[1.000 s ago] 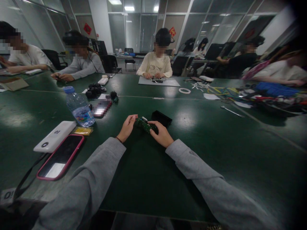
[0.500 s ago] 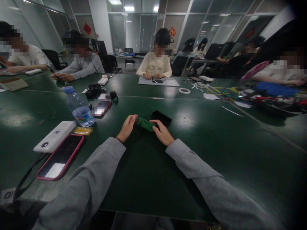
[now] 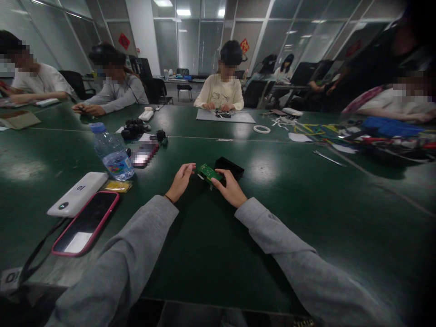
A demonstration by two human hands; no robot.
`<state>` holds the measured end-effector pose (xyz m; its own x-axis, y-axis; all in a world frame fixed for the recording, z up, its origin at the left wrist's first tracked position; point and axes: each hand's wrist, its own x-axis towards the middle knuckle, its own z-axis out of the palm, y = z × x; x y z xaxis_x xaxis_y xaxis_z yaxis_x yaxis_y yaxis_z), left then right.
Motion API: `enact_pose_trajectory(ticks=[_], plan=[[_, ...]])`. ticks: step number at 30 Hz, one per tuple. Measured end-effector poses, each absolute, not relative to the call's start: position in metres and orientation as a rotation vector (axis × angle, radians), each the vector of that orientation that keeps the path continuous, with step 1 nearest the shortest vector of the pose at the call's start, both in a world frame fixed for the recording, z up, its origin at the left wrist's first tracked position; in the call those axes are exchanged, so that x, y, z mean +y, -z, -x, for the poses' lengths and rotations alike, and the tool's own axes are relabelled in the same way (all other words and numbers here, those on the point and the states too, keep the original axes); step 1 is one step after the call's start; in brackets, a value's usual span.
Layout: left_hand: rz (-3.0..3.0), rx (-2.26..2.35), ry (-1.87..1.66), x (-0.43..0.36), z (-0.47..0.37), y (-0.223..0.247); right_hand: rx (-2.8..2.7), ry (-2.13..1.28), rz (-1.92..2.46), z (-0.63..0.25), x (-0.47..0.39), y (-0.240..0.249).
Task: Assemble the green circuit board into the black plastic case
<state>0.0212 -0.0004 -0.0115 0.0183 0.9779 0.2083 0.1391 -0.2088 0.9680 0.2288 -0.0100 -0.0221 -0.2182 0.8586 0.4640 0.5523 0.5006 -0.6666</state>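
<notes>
Two bare hands in grey sleeves meet around a small green circuit board (image 3: 209,172), above a dark green table (image 3: 204,254). The right hand (image 3: 232,190) pinches the board's right end, thumb on the near side and fingers on the far side. The left hand (image 3: 180,182) is beside the other end, its fingers slightly bent; whether they touch the board or stop just short, I cannot tell. The board is tilted, with a flat green face showing and a pale part at its lower left edge. Just beyond the right fingers, an open black box (image 3: 229,167) rests on the table.

The board looks light enough for one hand, and stiff: it should turn as one piece rather than bend. Its face is probably smooth, its edges thin and perhaps a little sharp. The delicate places are likely the solder points and the parts fixed beneath, which could snap or loosen under a hard squeeze. The safest hold seems to be by the long edges or the bare corners, with light fingertips and no pressure on the pale part. A pinch at one end alone could let it swivel, so a second light support at the left end would steady it.
</notes>
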Motion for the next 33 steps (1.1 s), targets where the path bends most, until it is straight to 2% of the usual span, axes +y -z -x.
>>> enact_pose_trajectory(ticks=[10,15,33], plan=[[-1.480,1.200,-1.300,0.000,-0.020,0.013,-1.980,-0.400,1.037,-0.229,-0.016,0.014],[-1.479,1.192,-1.296,-0.003,-0.020,0.010,-1.983,-0.525,0.964,-0.228,-0.020,0.009],[-1.460,1.185,-1.312,-0.002,-0.021,0.011,-2.078,-0.444,1.021,-0.227,-0.019,0.013]])
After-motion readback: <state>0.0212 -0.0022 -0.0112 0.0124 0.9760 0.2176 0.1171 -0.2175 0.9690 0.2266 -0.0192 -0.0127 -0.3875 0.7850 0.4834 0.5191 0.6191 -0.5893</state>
